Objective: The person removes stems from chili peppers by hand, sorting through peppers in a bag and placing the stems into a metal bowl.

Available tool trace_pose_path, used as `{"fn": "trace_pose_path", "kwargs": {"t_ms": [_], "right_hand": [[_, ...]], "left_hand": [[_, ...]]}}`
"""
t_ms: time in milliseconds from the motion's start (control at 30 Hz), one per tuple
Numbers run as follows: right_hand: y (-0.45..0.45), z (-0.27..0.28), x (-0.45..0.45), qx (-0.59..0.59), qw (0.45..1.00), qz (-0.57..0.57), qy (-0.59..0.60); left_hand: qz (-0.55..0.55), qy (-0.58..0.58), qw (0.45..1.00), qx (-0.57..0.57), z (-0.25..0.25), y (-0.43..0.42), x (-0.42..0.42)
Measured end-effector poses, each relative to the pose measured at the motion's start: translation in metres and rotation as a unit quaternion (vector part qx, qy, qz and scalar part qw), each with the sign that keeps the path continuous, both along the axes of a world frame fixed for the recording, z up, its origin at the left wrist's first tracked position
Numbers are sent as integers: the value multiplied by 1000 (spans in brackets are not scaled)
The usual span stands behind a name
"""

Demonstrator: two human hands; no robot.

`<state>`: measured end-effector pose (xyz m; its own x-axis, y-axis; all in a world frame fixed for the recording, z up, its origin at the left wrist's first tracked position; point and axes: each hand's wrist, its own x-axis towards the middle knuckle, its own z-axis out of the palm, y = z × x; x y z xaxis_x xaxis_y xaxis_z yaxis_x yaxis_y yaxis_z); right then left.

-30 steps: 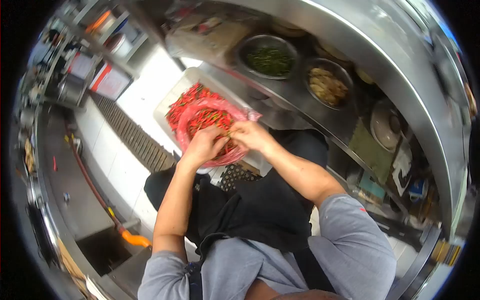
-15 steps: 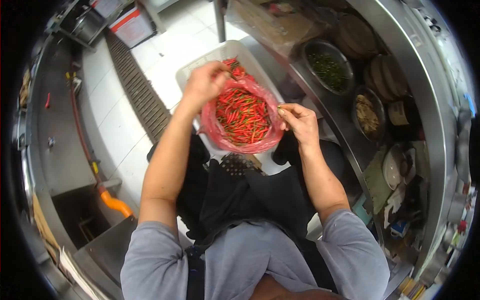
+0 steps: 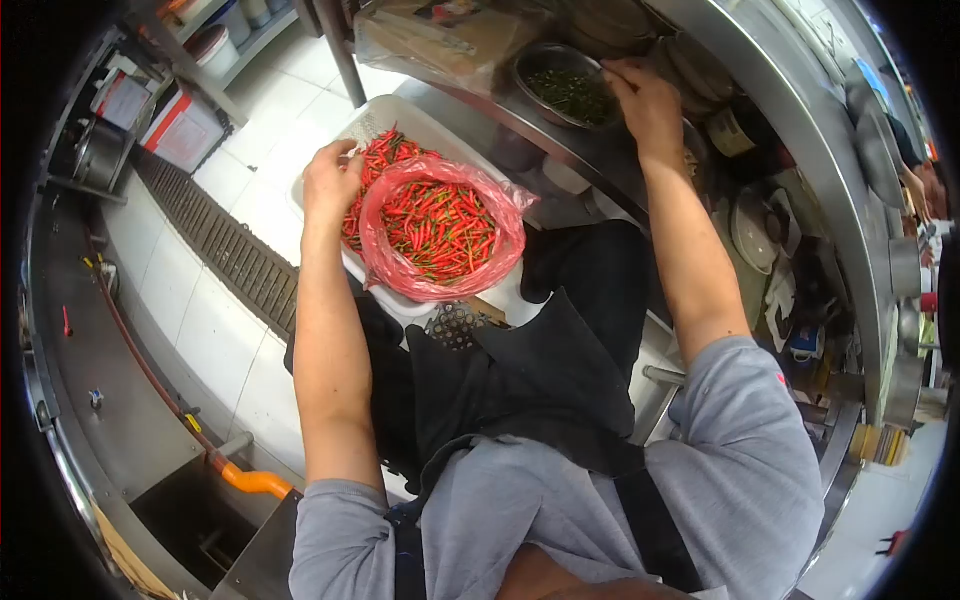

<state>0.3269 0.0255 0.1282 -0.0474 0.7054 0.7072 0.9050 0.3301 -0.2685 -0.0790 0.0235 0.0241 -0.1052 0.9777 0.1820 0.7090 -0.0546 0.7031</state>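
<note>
A pink plastic bag [image 3: 508, 235] of red chillies [image 3: 440, 225] lies open in a white plastic basket [image 3: 470, 137]. More loose chillies [image 3: 392, 150] lie in the basket beside the bag. My left hand [image 3: 332, 187] is over the basket's left side, by the loose chillies. Its fingers curve downward and stand apart from the thumb, with nothing visible in them. My right hand [image 3: 645, 103] reaches to the right rim of a metal bowl [image 3: 527, 88] that holds green stems [image 3: 568, 97]. Thumb and fingers there point toward the bowl, slightly apart, and I make out nothing between them.
The bowl stands on a metal shelf [image 3: 560, 143] to the right, with a plastic-wrapped package [image 3: 430, 45] farther back. A floor drain grate [image 3: 215, 230] runs along the left. An orange pipe [image 3: 255, 481] lies at lower left. A white bin [image 3: 185, 130] stands at the back left.
My right hand has moved from the bag's edge up and right to the metal bowl. My left hand has moved from above the bag to the basket's left side. The view has shifted.
</note>
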Motion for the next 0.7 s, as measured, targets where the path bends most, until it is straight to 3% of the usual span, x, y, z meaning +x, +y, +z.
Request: {"fn": "trace_pose_path", "kwargs": {"t_ms": [33,100,167,233,433,500,700], "right_hand": [[-11,9,0,3,1000,-4,-2],[-44,21,-1,-167,949,-117,242],[-69,-7,2,-215,902,-93,363],[-103,-43,0,-265,873,-25,408],[-157,-73,14,-201,809,-52,550],[-149,-66,30,-145,714,-129,673],[-108,-81,74,-38,678,-201,706]], "left_hand": [[-4,-2,1000,3,-1,-3,-1],[-14,-17,1000,18,-1,-10,-1],[-39,20,999,0,4,-18,4],[-63,-8,998,21,-14,-16,1],[-93,-32,994,-46,-40,-23,-6],[-92,-12,994,-63,-48,-25,-11],[-79,-58,991,-92,-49,-30,-14]]}}
